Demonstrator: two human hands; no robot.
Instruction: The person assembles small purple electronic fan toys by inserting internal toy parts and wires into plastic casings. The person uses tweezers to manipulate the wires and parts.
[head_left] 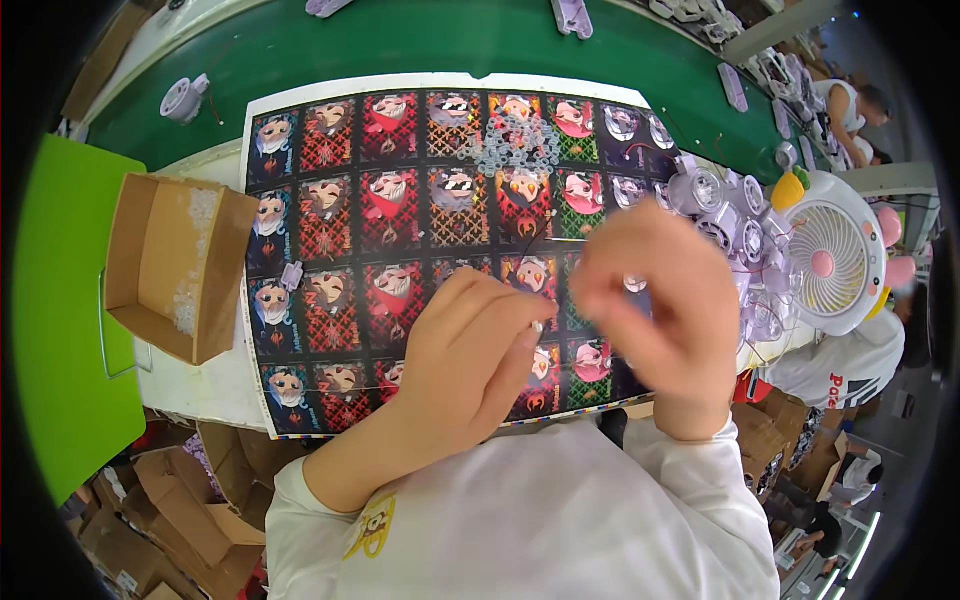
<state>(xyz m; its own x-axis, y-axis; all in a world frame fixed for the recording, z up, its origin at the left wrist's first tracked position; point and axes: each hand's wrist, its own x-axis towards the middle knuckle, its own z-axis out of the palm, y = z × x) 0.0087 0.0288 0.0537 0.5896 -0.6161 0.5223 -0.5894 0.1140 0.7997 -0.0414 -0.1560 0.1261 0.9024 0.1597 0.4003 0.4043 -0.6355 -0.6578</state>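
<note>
My left hand point(470, 350) is closed above the printed sheet point(410, 258), its thumb and fingers pinched on a small white piece point(538, 326). Too little of that piece shows to tell its kind. To its right my right hand point(665, 295) is raised and blurred by motion, its fingers curled toward the thumb; whatever it holds cannot be made out. A thin wire-like strand point(565, 240) runs near its fingers. Beyond both hands, a pile of small clear rings point(515, 145) lies on the sheet. One small lilac plastic part point(291, 276) sits at the sheet's left.
An open cardboard box point(165, 265) with clear bits stands left, beside a green panel point(80, 310). Lilac round fan housings point(745, 235) with wires are heaped at right, against a white fan point(830, 255). A green belt point(400, 45) with scattered parts crosses the far side.
</note>
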